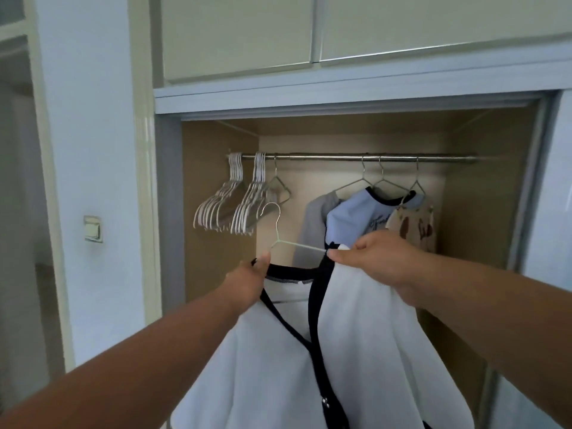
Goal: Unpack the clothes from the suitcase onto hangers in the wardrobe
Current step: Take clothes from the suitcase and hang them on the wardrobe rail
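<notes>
I hold a white cardigan with black trim point(365, 329) up in front of the open wardrobe. A thin wire hanger point(280, 233) sticks out of its neck, hook pointing up, below the metal rail point(356, 157). My left hand point(247, 281) grips the black collar and the hanger's left shoulder. My right hand point(376, 258) pinches the cardigan's right front edge together with the hanger's right arm. Both hands are well below the rail.
Two bunches of several white empty hangers point(229, 205) hang at the rail's left end. A grey top, a blue shirt point(356, 218) and a cream patterned garment point(411, 224) hang at the right. Cabinet doors point(241, 35) are above. A wall switch point(93, 229) is on the left.
</notes>
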A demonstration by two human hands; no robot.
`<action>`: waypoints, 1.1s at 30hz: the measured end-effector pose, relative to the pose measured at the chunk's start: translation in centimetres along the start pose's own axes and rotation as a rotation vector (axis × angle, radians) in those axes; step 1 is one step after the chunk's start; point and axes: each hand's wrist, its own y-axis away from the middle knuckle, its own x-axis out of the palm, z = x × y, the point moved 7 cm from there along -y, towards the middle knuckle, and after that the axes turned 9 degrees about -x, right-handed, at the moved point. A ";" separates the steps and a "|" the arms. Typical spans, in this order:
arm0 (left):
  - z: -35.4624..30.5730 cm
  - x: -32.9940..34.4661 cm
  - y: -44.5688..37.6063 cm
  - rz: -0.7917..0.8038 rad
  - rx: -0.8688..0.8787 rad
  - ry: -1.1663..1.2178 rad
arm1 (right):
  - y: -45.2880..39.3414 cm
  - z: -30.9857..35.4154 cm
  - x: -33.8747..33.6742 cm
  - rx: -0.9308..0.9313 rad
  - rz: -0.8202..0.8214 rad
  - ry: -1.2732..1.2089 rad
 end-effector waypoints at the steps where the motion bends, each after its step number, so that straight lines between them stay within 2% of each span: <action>1: -1.1 1.5 -0.4 0.067 -0.039 0.113 | -0.2 -0.1 0.3 0.018 -0.005 -0.001; 5: -5.2 5.2 -2.7 0.162 -0.069 0.324 | -2.4 0.8 1.1 0.064 -0.095 -0.076; 8: -9.8 6.4 -2.7 0.329 0.038 0.403 | -5.1 2.8 2.0 0.049 -0.160 -0.144; 11: -13.1 5.1 -6.6 0.342 0.154 0.541 | -8.3 4.7 4.3 0.029 -0.191 -0.231; 14: -15.4 2.3 -11.4 0.340 0.167 0.630 | -12.7 5.8 7.2 0.019 -0.234 -0.279; 19: -19.5 -0.4 -18.3 0.330 0.209 0.551 | -19.2 7.3 9.3 -0.034 -0.318 -0.303; 21: -21.8 -0.8 -20.4 0.341 0.273 0.473 | -21.8 7.4 9.4 -0.026 -0.412 -0.266; 24: -24.9 0.2 -23.9 0.385 0.349 0.383 | -25.3 6.2 9.2 -0.022 -0.545 -0.228; 28: -28.0 3.6 -26.3 0.439 0.488 0.141 | -28.0 3.2 8.0 0.006 -0.687 -0.201; 30: -28.7 5.0 -27.1 0.452 0.476 0.164 | -29.0 1.7 7.1 0.020 -0.732 -0.158; 33: -28.6 8.2 -28.2 0.577 0.405 0.146 | -29.9 -0.3 6.0 0.051 -0.708 -0.116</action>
